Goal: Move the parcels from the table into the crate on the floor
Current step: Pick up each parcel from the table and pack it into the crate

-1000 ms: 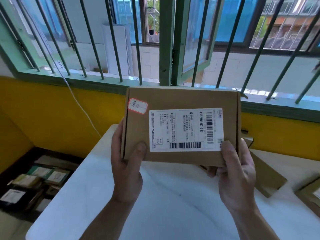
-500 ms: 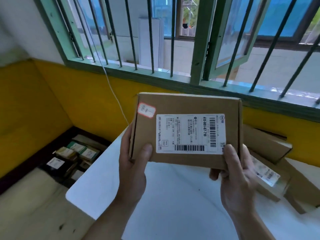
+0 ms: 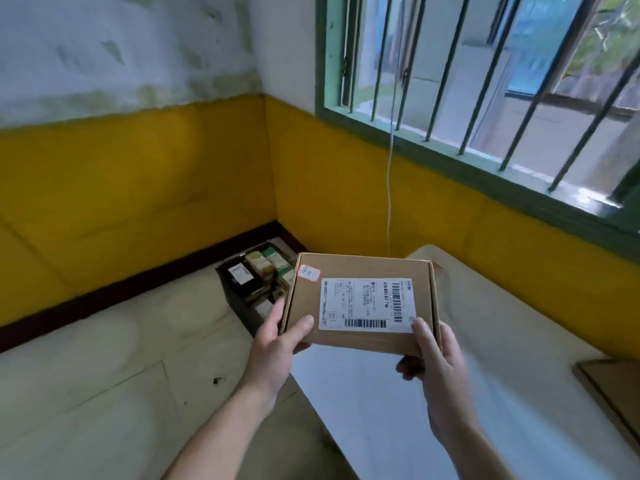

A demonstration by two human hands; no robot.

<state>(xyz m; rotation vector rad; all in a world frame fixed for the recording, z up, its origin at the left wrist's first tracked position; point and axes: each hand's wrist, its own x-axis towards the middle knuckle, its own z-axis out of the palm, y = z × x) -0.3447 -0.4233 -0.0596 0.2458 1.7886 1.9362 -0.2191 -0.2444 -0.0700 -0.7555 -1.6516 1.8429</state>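
Both hands hold a flat brown cardboard parcel with a white shipping label and a small red-edged sticker, above the left end of the white table. My left hand grips its lower left corner, thumb on top. My right hand grips its lower right corner. The dark crate sits on the floor in the room's corner, just beyond and left of the parcel, with several small parcels inside. The held parcel hides the crate's right part.
Another brown parcel lies at the table's right edge. Yellow walls meet behind the crate. A barred green window is above the table, with a white cord hanging down. Pale floor spreads to the left.
My view has swung left and down, so the crate and floor corner now sit near the middle. The parcel has travelled left with both hands toward the table's end; the grip is unchanged.
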